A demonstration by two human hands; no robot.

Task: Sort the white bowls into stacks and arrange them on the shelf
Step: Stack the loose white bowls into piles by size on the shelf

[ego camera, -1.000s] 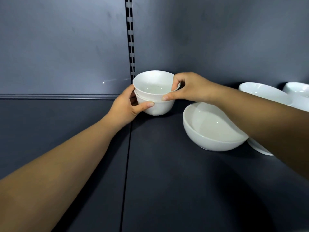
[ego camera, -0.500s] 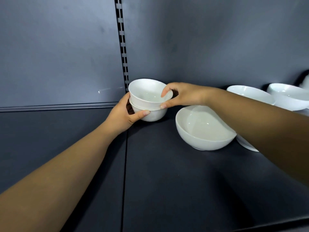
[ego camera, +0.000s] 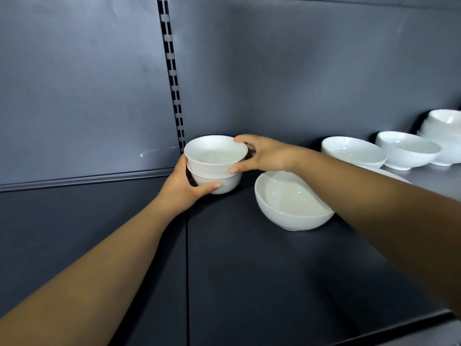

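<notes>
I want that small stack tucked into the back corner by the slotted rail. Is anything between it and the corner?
Nothing visible is. The stack of two small bowls already sits near the rail, held by the left hand and the right hand. The large bowl is on its right, away from the corner.

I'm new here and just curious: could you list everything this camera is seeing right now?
Small round white ceramic bowls: two, white, nested in the shelf's back left corner, held by both hands.
Large wide white ceramic bowl: one, white, beside the stack, under the right forearm.
Other white ceramic bowls: at least three, white, along the back wall to the right.
Dark grey metal shelf: one, dark grey, under everything.
Slotted metal upright strip: one, dark, on the back wall.
Left hand: on the lower bowl.
Right hand: on the upper bowl.
</notes>
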